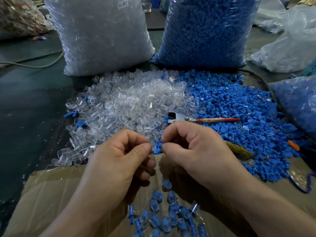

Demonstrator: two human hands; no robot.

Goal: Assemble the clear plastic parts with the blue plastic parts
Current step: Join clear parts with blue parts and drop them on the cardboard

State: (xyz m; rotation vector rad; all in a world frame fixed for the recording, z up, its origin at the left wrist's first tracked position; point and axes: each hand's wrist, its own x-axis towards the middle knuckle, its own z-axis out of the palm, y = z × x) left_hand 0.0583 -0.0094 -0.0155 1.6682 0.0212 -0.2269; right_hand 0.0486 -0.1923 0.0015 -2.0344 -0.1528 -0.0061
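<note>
A clear part (152,145), pinched by the left hand's (119,156) fingers (140,151), meets a blue part (158,148), pinched by the right hand's (193,149) fingers (171,134), above the cardboard (51,194) edge. Joined pieces (164,216) lie on the cardboard below. Beyond are a clear pile (130,100), a blue pile (230,106) and a red-handled tool (205,119) between them.

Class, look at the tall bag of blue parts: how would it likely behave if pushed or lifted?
The blue bag is stuffed full and bulging, so probably heavy to lift. Its wrinkled film looks soft, so it would likely sag, not stay stiff. Standing tall on a broad base, it may slump rather than topple.
</note>
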